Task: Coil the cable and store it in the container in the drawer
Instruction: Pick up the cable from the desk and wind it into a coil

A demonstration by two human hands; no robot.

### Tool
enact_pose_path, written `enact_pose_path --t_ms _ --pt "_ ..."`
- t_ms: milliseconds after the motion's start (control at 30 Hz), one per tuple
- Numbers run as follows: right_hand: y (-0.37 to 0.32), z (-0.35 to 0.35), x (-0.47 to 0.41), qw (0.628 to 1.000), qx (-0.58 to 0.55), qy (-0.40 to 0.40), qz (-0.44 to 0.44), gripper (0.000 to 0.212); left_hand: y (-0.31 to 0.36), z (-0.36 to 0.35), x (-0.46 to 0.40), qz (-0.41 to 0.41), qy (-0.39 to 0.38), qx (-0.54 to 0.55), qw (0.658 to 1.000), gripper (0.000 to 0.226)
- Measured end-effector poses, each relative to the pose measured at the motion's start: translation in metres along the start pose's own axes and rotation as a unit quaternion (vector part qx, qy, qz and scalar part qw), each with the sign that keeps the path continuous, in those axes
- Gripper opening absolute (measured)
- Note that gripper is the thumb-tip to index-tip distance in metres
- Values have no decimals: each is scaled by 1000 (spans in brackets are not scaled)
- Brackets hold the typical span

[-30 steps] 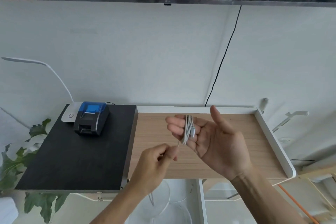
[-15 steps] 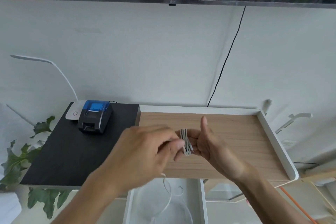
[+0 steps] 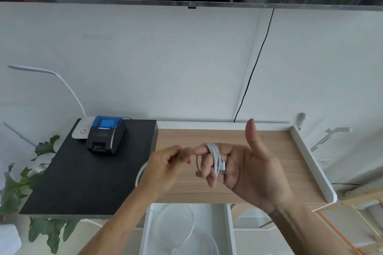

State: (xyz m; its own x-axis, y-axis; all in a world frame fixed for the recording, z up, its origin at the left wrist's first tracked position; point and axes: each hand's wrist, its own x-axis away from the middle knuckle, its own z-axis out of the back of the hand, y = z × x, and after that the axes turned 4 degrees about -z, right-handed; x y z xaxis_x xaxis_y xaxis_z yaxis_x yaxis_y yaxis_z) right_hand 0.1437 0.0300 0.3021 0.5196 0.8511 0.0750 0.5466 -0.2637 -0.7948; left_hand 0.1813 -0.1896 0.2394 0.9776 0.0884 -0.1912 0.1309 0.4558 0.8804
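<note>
Wooden desktop (image 3: 186, 192) beneath white wall (image 3: 165, 68), cable (image 3: 214, 151) in pinch of left fingers (image 3: 178, 154), around outstretched right fingers (image 3: 200, 150).

Your one head-worn camera looks forward and down, close over the desk (image 3: 196, 136), facing the white wall (image 3: 165, 68) behind it.

The white cable (image 3: 214, 156) was wound in several tight turns round the outstretched fingers of the right hand (image 3: 248, 172), held above the middle of the wooden desktop (image 3: 269, 147). Its white connector (image 3: 223, 166) lay against the base of those fingers. A loose run of it curved out from the left hand (image 3: 165, 168), whose curled, blurred fingers pinched it above the desktop's left part. Below the desktop's front edge the white drawer (image 3: 229, 225) stood open, with a clear round container (image 3: 193, 221) lying inside it.
</note>
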Motion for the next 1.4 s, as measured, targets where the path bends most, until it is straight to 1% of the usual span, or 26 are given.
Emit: enact_pose_path --t_ms 33,100,167,233,300,433,500,567,600,667,767,867,967,1067,1133,1200,1267,1333,1400 --pt "0 1 0 999 -34 2 16 114 -6 -7 7 12 -12 5 1000 55" --pt "-3 3 -1 995 -85 17 45 111 -11 -20 24 35 -32 34 998 47" --pt "-7 8 -3 992 -100 45 64 112 -8 -28 41 36 -59 28 997 39" --pt "-11 13 -6 992 -73 81 70 112 -1 -31 56 13 -84 -4 996 41" --pt "-10 18 -11 991 -17 115 61 110 14 -27 62 -20 -99 -22 995 43" --pt "-2 23 -16 983 95 156 19 106 50 -5 57 -116 -117 -96 982 44" --pt "2 25 -17 980 127 155 -5 107 68 9 48 -136 -111 -102 979 41" --pt "6 25 -17 981 140 133 -32 113 79 20 37 -148 -104 -93 979 37" --pt "8 23 -17 980 151 122 -45 115 82 24 30 -148 -102 -86 980 36" --pt "10 18 -14 972 200 104 -67 113 85 30 15 -143 -91 -84 982 37" --pt "11 10 -8 960 259 73 -74 112 77 34 -7 -132 -66 -79 986 40" --pt "6 5 -5 967 239 42 -75 116 58 34 -21 -92 -40 -27 995 43" --pt "2 2 -5 978 197 4 -70 120 41 28 -25 -57 -23 29 998 40" --pt "-1 0 -4 992 112 -18 -51 122 18 14 -19 -15 0 87 996 45" --pt "-2 -1 -4 998 49 -19 -21 120 5 3 -11 19 0 85 996 41" --pt "-5 -1 -4 1000 -10 -5 16 118 -4 -11 4 36 -14 67 997 37" --pt "-10 3 -5 998 -36 26 44 117 -4 -22 22 47 -31 69 996 40" --pt "-16 8 -7 996 -27 66 55 118 4 -29 40 51 -53 59 996 41" --pt "-19 14 -10 993 11 111 49 115 15 -29 53 27 -74 27 996 40"
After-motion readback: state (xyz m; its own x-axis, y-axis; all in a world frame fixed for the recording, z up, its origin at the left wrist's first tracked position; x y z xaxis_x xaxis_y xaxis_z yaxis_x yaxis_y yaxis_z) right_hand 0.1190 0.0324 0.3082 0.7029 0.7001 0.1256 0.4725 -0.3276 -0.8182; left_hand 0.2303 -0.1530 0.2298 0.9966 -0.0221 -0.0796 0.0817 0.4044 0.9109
